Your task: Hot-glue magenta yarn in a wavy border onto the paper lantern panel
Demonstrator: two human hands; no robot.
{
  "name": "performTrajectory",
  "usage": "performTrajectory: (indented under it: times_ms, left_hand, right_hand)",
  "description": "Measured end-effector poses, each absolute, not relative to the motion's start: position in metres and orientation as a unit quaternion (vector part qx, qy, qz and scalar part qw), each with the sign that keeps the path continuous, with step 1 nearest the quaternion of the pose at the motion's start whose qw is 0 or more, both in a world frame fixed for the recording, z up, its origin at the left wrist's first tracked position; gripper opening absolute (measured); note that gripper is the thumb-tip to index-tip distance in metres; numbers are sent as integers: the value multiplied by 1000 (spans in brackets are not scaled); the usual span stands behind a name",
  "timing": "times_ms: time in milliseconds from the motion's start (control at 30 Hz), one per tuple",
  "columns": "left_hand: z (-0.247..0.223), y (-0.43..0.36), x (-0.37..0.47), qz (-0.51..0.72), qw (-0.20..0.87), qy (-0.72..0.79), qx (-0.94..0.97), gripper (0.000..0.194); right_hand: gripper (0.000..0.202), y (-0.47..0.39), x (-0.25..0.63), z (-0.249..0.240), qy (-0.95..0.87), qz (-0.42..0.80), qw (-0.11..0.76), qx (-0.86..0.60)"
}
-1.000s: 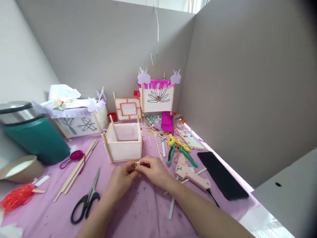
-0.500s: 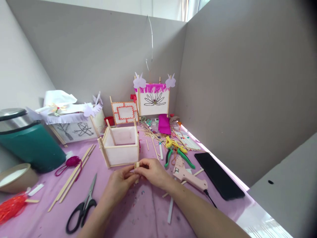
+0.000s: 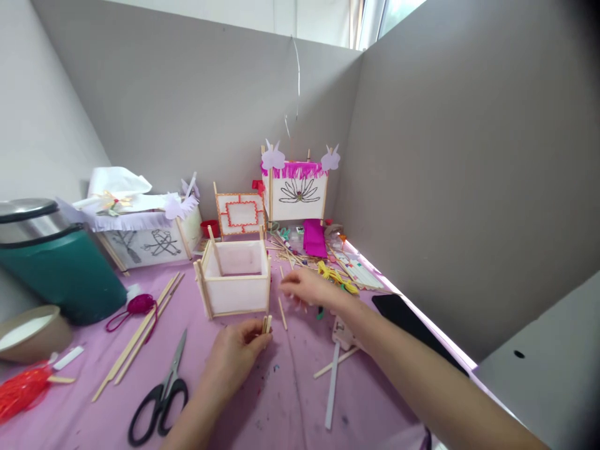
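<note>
My left hand (image 3: 241,350) is low in the middle, closed around a small bundle of short wooden sticks (image 3: 267,324) that stand up between thumb and fingers. My right hand (image 3: 307,287) is stretched over the table, to the right of a small frame box (image 3: 237,294) of white panels and wooden sticks. Its fingers are bent downward and partly apart, with nothing visible in them. A short stick (image 3: 282,314) lies on the cloth just below its fingertips. Behind the right wrist sits a bundle of yellow cord (image 3: 335,275).
Black-handled scissors (image 3: 162,394) and long sticks (image 3: 138,337) lie to the left. The right forearm partly covers a hot glue gun (image 3: 343,334) and a black phone (image 3: 398,319). A green bottle (image 3: 60,269), a bowl (image 3: 35,334) and decorated lanterns (image 3: 300,194) stand around the edges.
My right hand has left the short sticks and moved up and right, beside the frame box. My left hand keeps the sticks. The view has shifted slightly.
</note>
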State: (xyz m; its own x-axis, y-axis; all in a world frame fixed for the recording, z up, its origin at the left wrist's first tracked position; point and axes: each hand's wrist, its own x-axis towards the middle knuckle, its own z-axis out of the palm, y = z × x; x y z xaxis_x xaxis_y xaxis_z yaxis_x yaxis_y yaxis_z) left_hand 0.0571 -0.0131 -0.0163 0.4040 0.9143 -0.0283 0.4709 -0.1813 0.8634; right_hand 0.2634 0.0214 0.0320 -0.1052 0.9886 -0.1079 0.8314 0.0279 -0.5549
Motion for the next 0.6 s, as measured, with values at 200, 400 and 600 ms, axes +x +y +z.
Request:
performTrajectory:
  times_ms: [200, 400, 600]
  left_hand:
    - [-12, -19, 58, 243, 390, 487, 743, 25]
    - [-13, -15, 56, 247, 363, 495, 749, 27]
    - [-14, -15, 57, 232, 354, 512, 747, 24]
  right_hand:
    - [31, 91, 296, 46, -689, 13, 83, -720]
    - [34, 125, 297, 22, -717, -93, -19, -691]
    - [34, 137, 303, 16, -718, -119, -63, -683]
